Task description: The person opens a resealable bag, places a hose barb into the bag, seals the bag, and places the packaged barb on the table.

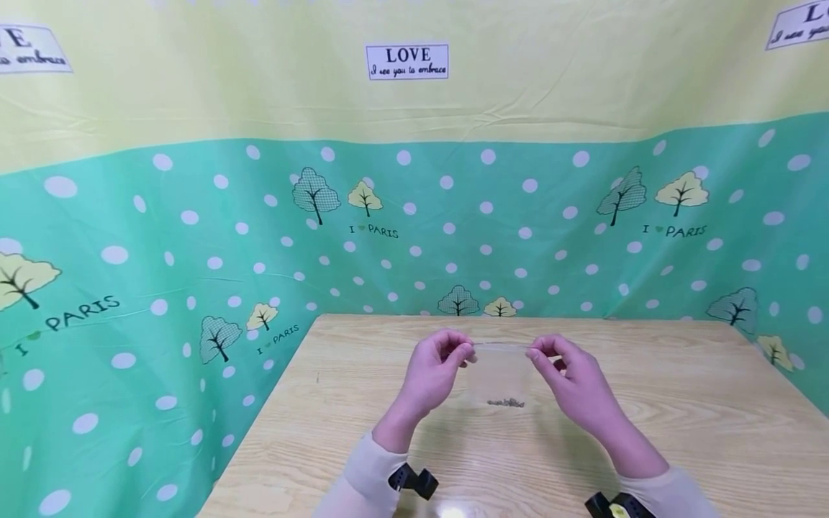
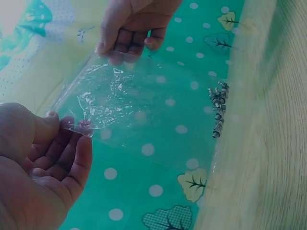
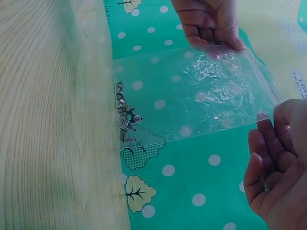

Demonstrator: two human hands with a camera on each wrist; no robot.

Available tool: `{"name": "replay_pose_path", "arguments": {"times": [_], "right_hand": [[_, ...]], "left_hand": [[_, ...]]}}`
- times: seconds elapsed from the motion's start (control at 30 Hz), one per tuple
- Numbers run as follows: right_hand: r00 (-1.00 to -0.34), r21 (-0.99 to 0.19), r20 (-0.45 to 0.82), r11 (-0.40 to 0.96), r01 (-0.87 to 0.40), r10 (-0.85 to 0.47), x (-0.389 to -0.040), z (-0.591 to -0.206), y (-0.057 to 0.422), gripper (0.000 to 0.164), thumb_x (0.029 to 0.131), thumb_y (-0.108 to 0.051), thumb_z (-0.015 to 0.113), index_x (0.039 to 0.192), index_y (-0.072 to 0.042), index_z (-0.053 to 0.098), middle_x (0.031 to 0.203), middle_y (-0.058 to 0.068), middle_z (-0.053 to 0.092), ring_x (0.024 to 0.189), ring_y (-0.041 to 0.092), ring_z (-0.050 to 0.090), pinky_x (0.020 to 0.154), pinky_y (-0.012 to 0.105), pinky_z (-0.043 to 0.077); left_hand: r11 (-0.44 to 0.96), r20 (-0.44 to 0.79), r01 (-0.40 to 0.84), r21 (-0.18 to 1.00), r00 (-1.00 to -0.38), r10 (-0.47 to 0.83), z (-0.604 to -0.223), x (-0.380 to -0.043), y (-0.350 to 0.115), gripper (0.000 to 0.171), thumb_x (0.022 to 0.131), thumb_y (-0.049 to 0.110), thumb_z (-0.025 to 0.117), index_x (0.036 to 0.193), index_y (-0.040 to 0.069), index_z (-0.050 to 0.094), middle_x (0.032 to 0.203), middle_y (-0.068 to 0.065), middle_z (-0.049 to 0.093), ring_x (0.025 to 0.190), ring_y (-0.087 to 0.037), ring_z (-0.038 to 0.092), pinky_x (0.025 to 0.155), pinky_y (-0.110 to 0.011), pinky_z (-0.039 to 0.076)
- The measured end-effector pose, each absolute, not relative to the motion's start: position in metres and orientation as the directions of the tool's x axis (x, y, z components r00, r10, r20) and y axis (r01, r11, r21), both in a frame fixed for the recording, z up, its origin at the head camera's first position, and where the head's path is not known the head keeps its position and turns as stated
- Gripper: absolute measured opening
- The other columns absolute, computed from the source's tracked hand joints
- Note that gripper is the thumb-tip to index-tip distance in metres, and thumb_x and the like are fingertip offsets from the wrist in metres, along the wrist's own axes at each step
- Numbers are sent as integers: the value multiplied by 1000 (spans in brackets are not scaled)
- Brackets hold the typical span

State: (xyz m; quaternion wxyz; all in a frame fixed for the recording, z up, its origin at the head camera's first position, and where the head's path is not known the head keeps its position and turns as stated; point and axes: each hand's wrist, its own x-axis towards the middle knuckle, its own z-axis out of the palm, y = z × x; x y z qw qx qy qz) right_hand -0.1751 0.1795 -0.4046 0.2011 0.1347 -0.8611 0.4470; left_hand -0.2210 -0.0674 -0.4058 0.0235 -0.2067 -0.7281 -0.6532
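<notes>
A clear plastic bag (image 1: 499, 374) hangs upright between both hands over the table. My left hand (image 1: 439, 367) pinches its top left corner between thumb and fingers, as the left wrist view also shows with the bag (image 2: 153, 105) stretched out. The top right corner is pinched by my right hand (image 1: 575, 378). Along the bottom of the bag lie several small metal fittings (image 3: 125, 115), silvery with dark parts, bunched in an uneven row. They show as a small dark cluster (image 1: 506, 403) in the head view.
The wooden table (image 1: 311, 432) spreads beneath both hands. Behind it and on its left hangs a green and yellow curtain (image 1: 447, 194) with white dots and printed trees. Each wrist wears a black camera strap (image 1: 413, 480).
</notes>
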Motion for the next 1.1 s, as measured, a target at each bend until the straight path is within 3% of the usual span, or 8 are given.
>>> {"name": "replay_pose_path", "arguments": {"times": [0.1, 0.27, 0.53, 0.67, 1.1], "right_hand": [[-879, -709, 475, 569, -417, -52, -176, -407, 178, 13, 111, -20, 61, 109, -9, 67, 102, 3, 68, 89, 14, 61, 77, 25, 55], [-887, -732, 461, 555, -395, -23, -176, -407, 177, 18, 113, -24, 59, 110, -8, 65, 100, 3, 67, 89, 16, 62, 76, 25, 54], [-892, -763, 452, 509, -398, -19, -175, -408, 175, 12, 110, -19, 63, 110, -8, 67, 97, 2, 68, 87, 14, 62, 74, 24, 53], [-893, -757, 450, 516, -401, -35, -174, -409, 173, 13, 109, -22, 66, 110, -10, 71, 96, -1, 68, 87, 14, 62, 74, 24, 55], [-879, -720, 474, 552, -421, -51, -173, -413, 166, 12, 112, -18, 59, 107, -9, 65, 95, 1, 65, 86, 13, 61, 73, 27, 57]], "left_hand": [[68, 305, 337, 939, -909, 284, -407, -221, -66, 13, 106, 12, 67, 109, 0, 71, 95, -7, 75, 96, -34, 72, 85, -40, 64], [24, 313, 339, 940, -892, 327, -407, -221, -65, 20, 106, 17, 69, 118, 1, 69, 101, -8, 73, 95, -25, 73, 86, -36, 64], [65, 346, 385, 920, -881, 323, -408, -218, -63, 16, 105, 19, 70, 105, 3, 73, 93, -6, 74, 89, -27, 71, 71, -24, 57], [73, 357, 395, 916, -883, 306, -409, -216, -62, 17, 106, 19, 70, 104, 2, 72, 91, -8, 74, 84, -19, 69, 65, -20, 51], [56, 312, 349, 935, -890, 332, -412, -216, -58, 20, 102, 23, 75, 112, 6, 75, 92, -5, 75, 83, -15, 69, 68, -20, 53]]}}
